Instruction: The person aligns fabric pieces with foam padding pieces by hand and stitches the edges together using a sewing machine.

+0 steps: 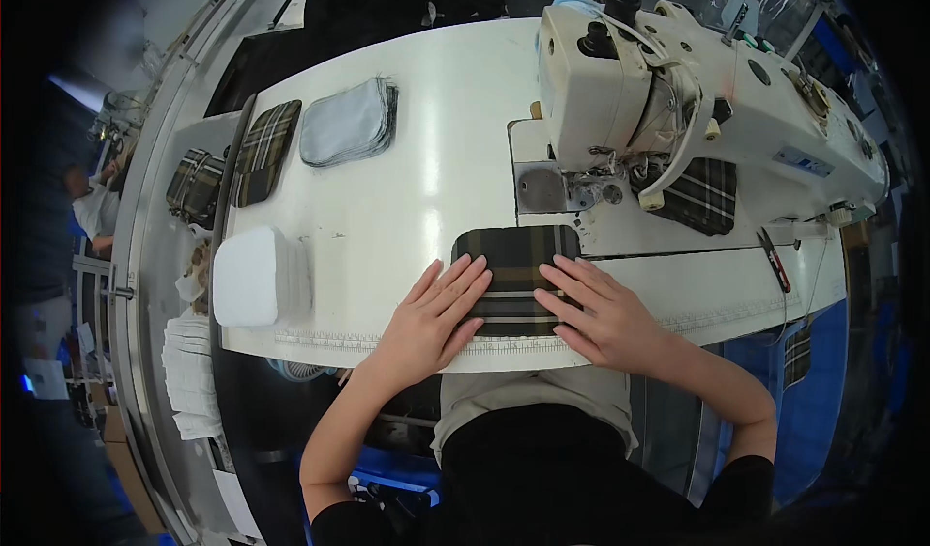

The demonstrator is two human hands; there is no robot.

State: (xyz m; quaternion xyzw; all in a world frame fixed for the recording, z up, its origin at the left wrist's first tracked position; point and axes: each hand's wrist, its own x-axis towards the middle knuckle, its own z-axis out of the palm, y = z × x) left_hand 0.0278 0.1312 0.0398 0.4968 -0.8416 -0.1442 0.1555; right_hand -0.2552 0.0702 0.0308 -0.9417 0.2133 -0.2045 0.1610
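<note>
A dark plaid fabric piece (516,273) with rounded corners lies flat at the near edge of the white sewing table (417,197). My left hand (438,312) rests on its left side, fingers stretched out and flat. On its right side lies my right hand (599,312), fingers spread, tips touching the cloth. Neither hand grips anything. Another plaid piece (705,197) sits by the needle area of the white sewing machine (668,91), partly hidden behind the machine's parts.
At the table's left stand a stack of grey fabric pieces (344,124), plaid pieces (268,154) and a white padding stack (247,280). Red-and-black thread snips (775,260) lie at the right. Beyond the left edge are a plaid bundle (196,186) and folded white cloths (192,376).
</note>
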